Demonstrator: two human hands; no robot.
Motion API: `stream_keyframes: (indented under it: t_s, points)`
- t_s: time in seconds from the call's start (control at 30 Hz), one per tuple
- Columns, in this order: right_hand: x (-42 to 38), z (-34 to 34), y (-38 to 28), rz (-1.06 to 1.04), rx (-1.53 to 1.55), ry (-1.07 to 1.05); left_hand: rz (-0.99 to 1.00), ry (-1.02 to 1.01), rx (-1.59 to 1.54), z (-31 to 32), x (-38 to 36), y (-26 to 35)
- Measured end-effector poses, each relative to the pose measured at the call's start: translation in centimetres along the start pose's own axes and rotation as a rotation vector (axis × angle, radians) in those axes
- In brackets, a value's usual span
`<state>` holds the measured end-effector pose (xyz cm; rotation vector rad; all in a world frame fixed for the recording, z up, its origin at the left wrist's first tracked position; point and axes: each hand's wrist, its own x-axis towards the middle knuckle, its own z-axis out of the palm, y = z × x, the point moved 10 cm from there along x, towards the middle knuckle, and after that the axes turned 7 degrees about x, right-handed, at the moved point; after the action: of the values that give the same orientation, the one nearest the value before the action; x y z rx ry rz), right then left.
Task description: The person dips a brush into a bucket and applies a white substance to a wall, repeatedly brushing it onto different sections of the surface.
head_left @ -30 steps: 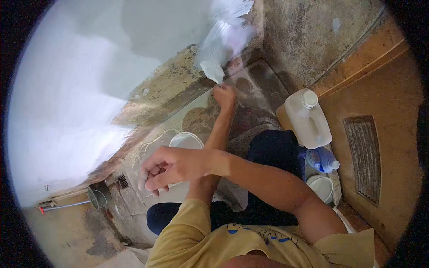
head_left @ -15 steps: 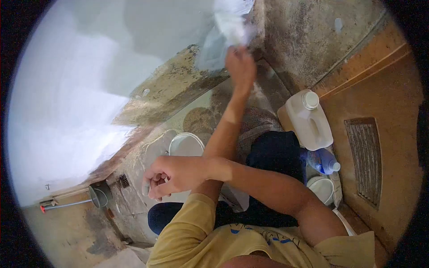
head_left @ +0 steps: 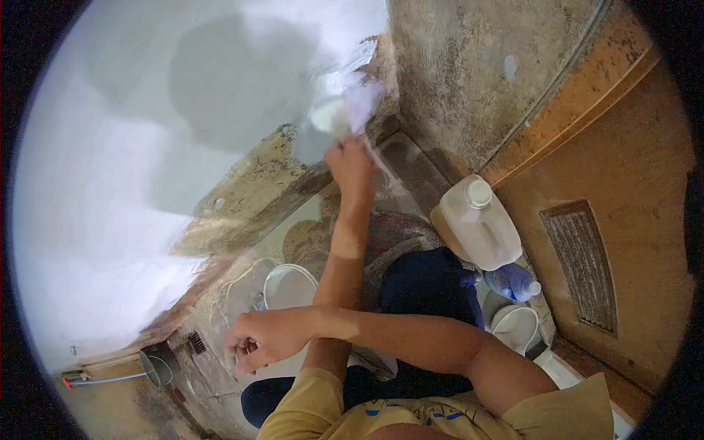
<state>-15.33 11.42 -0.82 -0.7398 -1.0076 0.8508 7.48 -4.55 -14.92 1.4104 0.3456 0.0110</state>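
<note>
My left hand (head_left: 352, 163) reaches out to the whitish-coated wall (head_left: 139, 95), close to its corner. It grips a pale white-and-lilac tool (head_left: 331, 116), too smeared by motion to tell its kind, against a wet patch above the bare, dirty lower strip (head_left: 253, 176). Across my left forearm lies my right arm. My right hand (head_left: 273, 339) hangs loosely bent, its fingers a little apart, with nothing visible in it. Just beyond that hand, a white bucket (head_left: 290, 284) stands on the floor, partly covered by my arms.
To the right stand a whitish plastic jug (head_left: 480, 227), a blue bottle (head_left: 513, 282) and a white tub (head_left: 515, 326), beside a brown panel with a vent (head_left: 583, 264). My dark-clothed knee (head_left: 425, 297) is near them. At far left is a grey bucket (head_left: 158, 367).
The whole view has shifted, so things appear lower and further left. My left hand and its tool remain at the wall. My right hand stays bent across the left arm.
</note>
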Motion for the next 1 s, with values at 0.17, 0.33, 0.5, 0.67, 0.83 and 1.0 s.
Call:
stream_keyframes:
  t_s: [0.17,0.33,0.5,0.67,0.83,1.0]
  points:
    - [0.2,-0.4,-0.9,-0.099,0.004,0.001,0.500,-0.021,0.237,3.6,-1.2,7.9]
    - [0.0,-0.4,-0.5,-0.050,-0.042,-0.014,0.567,0.127,0.485,-1.6,1.5,1.3]
    - [0.1,-0.1,0.0,-0.052,0.004,-0.031,-0.020,0.249,0.001,-8.9,0.2,-10.4]
    - [0.6,0.0,1.0,0.019,-0.051,-0.054,-0.096,0.223,0.029,-9.5,0.0,-10.4]
    - [1.3,-1.2,0.5,0.029,-0.080,-0.027,0.149,0.121,0.274,-3.2,-0.4,-2.2]
    - [1.5,-2.1,-2.4,-0.060,-0.197,-0.040,0.660,-0.113,0.686,5.0,-4.2,6.7]
